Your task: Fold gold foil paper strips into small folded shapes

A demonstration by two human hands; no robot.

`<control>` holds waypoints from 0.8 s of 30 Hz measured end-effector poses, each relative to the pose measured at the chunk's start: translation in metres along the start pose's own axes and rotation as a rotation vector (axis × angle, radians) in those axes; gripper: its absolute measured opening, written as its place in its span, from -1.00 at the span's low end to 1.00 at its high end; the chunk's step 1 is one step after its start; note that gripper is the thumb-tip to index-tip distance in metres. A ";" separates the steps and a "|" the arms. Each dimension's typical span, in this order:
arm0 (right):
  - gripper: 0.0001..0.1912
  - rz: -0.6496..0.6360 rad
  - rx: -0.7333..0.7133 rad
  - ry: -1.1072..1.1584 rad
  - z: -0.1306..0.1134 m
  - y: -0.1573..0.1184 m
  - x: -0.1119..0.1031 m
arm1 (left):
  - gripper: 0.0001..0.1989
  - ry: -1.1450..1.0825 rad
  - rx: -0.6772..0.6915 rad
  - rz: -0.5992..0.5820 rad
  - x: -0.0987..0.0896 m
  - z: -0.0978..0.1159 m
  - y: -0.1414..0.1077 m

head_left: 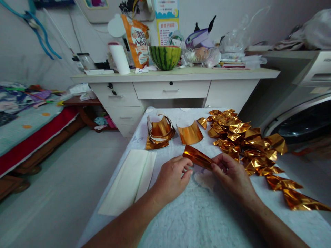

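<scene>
Forearms point(124, 225) end in hands point(173, 177) with gold foil point(198, 157) between them.

Paper sheets point(124, 184) at left on table point(201, 217), foil stack point(160, 128) behind them, folded foil pile point(239, 128) right, desk point(152, 89) beyond

Domestic interior, apparently a multipurpose living and sleeping room. Diagnostic features: a low wooden bed point(51, 146) with a patterned cover point(15, 134) and red side band point(43, 136) at left; a front-loading washing machine point(292, 77) at right; and, against the wall point(222, 13), a white drawered desk point(152, 89) bearing everyday household clutter, including an orange printed pouch point(138, 41), a white paper roll point(120, 59) and a lidded clear jar point(87, 62). A printed poster point(167, 29) hangs above.
</scene>
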State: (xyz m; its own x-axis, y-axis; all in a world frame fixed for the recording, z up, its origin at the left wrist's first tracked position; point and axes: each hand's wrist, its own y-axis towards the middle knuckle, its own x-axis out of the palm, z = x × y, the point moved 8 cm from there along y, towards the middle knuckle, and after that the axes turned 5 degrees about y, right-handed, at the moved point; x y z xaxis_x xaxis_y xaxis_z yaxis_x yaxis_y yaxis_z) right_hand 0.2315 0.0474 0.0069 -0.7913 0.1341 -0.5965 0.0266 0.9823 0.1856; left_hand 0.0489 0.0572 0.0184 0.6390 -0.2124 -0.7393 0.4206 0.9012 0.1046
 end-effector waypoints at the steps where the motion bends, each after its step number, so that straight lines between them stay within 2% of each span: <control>1: -0.90 0.002 -0.015 0.007 -0.003 -0.002 0.002 | -0.81 -0.047 -0.004 -0.011 0.003 0.002 -0.001; 4: -0.93 -0.011 -0.065 0.022 -0.014 -0.006 0.008 | -0.69 -0.130 -0.054 -0.021 0.009 0.002 -0.003; 8: -0.95 -0.100 -0.112 0.063 -0.026 -0.009 0.020 | -0.58 -0.204 -0.118 -0.017 0.013 -0.003 -0.004; 13: -0.98 -0.142 -0.184 0.088 -0.035 -0.013 0.024 | -0.51 -0.241 -0.107 -0.015 0.014 -0.003 -0.004; 18: -0.76 -0.197 -0.176 0.125 -0.035 -0.016 0.027 | -0.59 -0.122 -0.040 0.022 0.008 0.006 -0.004; 21: -0.73 -0.199 -0.177 0.141 -0.036 -0.016 0.028 | -0.60 -0.127 -0.002 0.089 0.002 0.009 -0.005; 24: -0.71 -0.191 -0.205 0.151 -0.039 -0.016 0.026 | -0.72 -0.132 0.029 0.162 -0.004 0.008 -0.005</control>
State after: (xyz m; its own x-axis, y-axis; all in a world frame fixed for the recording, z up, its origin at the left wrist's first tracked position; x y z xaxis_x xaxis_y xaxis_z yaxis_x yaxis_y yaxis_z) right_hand 0.1866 0.0302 0.0187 -0.8525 -0.0861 -0.5155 -0.2424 0.9390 0.2441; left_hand 0.0491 0.0510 0.0261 0.7779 -0.1146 -0.6178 0.3225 0.9166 0.2362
